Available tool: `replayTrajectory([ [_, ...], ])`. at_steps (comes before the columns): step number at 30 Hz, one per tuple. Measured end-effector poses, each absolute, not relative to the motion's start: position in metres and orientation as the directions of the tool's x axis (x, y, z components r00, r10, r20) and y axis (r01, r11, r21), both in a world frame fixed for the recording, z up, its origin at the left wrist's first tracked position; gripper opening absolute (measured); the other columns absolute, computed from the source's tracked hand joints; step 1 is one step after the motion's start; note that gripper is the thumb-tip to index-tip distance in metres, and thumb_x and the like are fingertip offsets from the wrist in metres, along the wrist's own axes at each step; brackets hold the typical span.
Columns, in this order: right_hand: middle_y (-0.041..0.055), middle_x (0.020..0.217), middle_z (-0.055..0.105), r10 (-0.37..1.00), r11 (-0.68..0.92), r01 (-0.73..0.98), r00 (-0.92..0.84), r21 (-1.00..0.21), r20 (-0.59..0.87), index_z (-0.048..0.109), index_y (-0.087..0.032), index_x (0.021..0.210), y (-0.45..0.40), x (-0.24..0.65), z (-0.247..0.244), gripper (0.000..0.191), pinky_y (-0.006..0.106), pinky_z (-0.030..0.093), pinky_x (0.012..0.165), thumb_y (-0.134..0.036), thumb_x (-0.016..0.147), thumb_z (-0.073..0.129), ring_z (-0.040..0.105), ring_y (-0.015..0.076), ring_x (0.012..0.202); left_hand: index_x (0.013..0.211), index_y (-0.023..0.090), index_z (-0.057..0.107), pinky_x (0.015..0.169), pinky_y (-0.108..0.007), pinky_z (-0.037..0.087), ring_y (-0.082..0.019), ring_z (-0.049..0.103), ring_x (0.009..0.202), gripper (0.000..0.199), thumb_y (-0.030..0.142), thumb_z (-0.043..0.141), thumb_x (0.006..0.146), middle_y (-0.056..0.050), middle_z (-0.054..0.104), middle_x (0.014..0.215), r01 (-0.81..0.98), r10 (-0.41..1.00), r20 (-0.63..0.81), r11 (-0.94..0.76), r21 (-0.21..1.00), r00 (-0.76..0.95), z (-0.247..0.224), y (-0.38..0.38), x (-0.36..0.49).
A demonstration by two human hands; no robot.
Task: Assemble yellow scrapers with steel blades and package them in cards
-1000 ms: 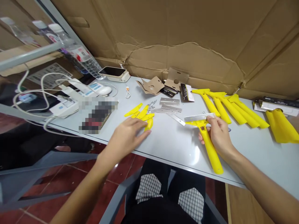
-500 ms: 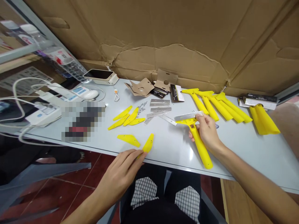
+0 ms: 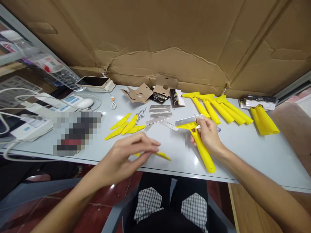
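My right hand [image 3: 207, 131] grips a yellow scraper handle [image 3: 203, 152] near its head, with a thin metal blade [image 3: 189, 120] held against the wide end. The handle's grip points down toward the table's front edge. My left hand [image 3: 134, 152] pinches a flat yellow plastic plate [image 3: 164, 156] between thumb and fingers, just above the table. Another yellow plate lies mostly hidden behind that hand. Several yellow plates [image 3: 119, 129], small screws [image 3: 141, 116] and metal blades [image 3: 160, 110] lie beyond my hands.
Several yellow handles [image 3: 225, 111] lie at the back right, beside another yellow handle [image 3: 264, 122] by black-and-white packaging [image 3: 259, 102]. Opened cardboard packets [image 3: 141, 93] sit at the back. On the left are a power strip [image 3: 31, 124] with cables, a phone [image 3: 93, 81] and a bottle [image 3: 57, 69].
My left hand has lifted the yellow plate off the table and tilted it, moving slightly up. My right hand still holds the handle and blade. The view has shifted a little.
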State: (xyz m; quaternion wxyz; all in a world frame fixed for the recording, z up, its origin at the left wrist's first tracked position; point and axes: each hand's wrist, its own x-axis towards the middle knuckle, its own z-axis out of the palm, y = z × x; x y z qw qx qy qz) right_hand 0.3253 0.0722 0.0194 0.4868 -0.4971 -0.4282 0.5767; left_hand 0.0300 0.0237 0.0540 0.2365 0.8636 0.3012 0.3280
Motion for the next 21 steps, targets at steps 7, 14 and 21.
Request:
replayTrajectory([
  [7,-0.0049,0.064,0.06,0.99,-0.141,-0.136,-0.026,-0.981,-0.138,0.055,-0.025,0.089,0.075,0.327,0.017,0.039,0.026,0.047,0.033,-0.061,0.096,0.065,0.063,0.0172,0.041,0.129,0.023,0.07,0.077,-0.03,0.067,-0.019,0.077,0.097,0.04,0.022,0.079,0.091,-0.01,0.072,0.131,0.067,0.785,0.419,-0.5,0.864,0.456,0.083,0.121,0.097],
  [14,-0.0039,0.065,0.062,0.985,-0.17,-0.155,0.005,-0.973,-0.173,0.056,-0.026,0.088,0.077,0.328,0.015,0.032,0.027,0.048,0.031,-0.056,0.099,0.062,0.063,0.0176,0.041,0.11,0.016,0.076,0.085,-0.031,0.065,-0.021,0.079,0.1,0.025,0.02,0.077,0.086,-0.01,0.081,0.111,0.149,0.821,0.283,-0.401,0.904,0.496,0.07,0.148,0.128],
  [21,-0.0055,0.065,0.06,0.981,-0.191,-0.166,-0.011,-0.967,-0.192,0.055,-0.025,0.089,0.076,0.325,0.016,0.03,0.025,0.049,0.032,-0.052,0.1,0.062,0.063,0.0161,0.04,0.097,0.017,0.082,0.084,-0.033,0.064,-0.02,0.077,0.091,0.013,0.025,0.074,0.091,-0.009,0.084,0.101,0.168,0.816,0.302,-0.43,0.887,0.492,0.047,0.143,0.139],
])
